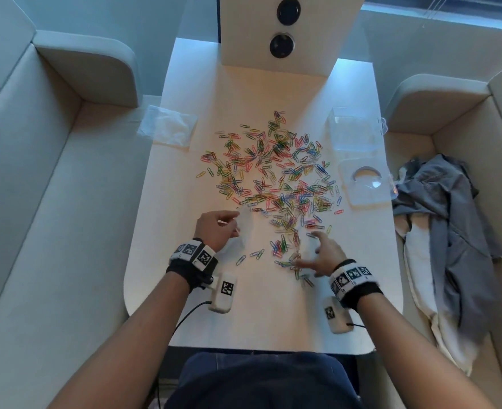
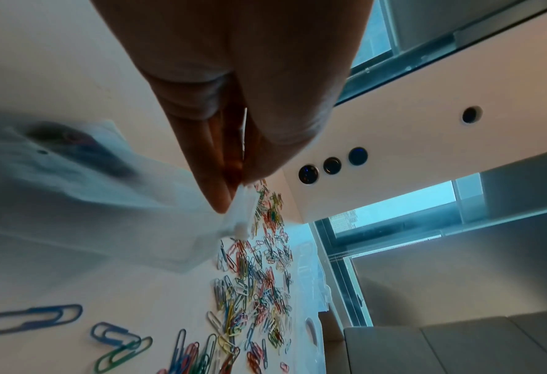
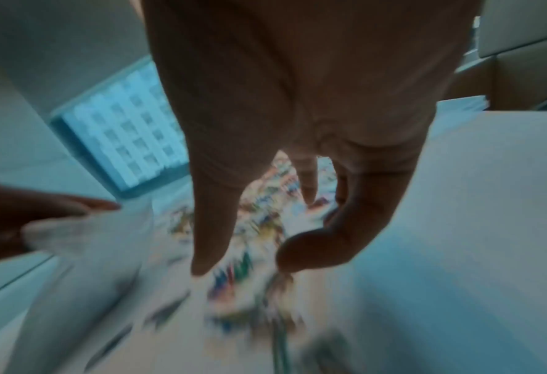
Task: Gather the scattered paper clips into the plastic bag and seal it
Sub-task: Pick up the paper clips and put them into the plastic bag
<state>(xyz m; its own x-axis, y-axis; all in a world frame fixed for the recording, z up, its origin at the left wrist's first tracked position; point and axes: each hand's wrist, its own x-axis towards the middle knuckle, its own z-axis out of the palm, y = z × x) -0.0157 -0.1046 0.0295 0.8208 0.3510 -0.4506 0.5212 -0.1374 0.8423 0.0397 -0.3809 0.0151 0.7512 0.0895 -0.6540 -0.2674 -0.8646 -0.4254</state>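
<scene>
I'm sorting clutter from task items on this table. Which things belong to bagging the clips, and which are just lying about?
Belongs to the job:
- paper clips, scattered over the table
- plastic bag, pinched by the left hand
- right hand, blurred over the nearest clips

Just lying about:
- clear box
- lid
- second bag
- grey cloth on the seat

Table (image 1: 182,184): bare strip down the left edge and along the near edge. Clips (image 1: 273,169) cover the centre. Clear box (image 1: 354,132) and lid (image 1: 366,184) crowd the right edge; panel (image 1: 285,33) blocks the far end.
</scene>
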